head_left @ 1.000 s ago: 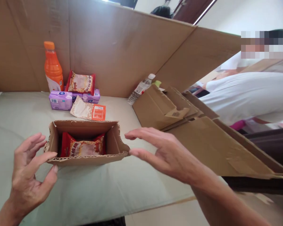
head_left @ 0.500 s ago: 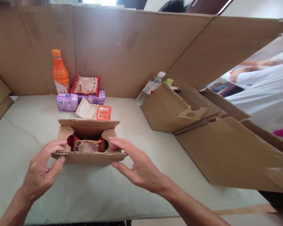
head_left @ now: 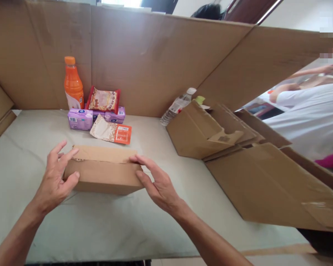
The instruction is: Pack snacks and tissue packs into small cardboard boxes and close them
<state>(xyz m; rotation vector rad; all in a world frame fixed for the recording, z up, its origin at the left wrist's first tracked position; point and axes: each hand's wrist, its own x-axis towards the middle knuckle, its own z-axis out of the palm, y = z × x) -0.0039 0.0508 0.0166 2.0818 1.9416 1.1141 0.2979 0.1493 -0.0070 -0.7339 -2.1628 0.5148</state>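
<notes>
The small cardboard box [head_left: 108, 175] sits on the table [head_left: 113, 229] between the hands, top covered, contents hidden. The left hand [head_left: 58, 173] has a wide grip, fingers spread at the left end, thumb by the top. The right hand [head_left: 154, 181] is likewise wide, fingertips at the rear flap [head_left: 105, 153], thumb at the right end. Working from both ends presumably steadies the box and spreads pressure evenly. Behind, purple packs [head_left: 80, 120] evidently support a red snack packet [head_left: 104, 99]; an orange bottle [head_left: 73, 87] stands upright.
</notes>
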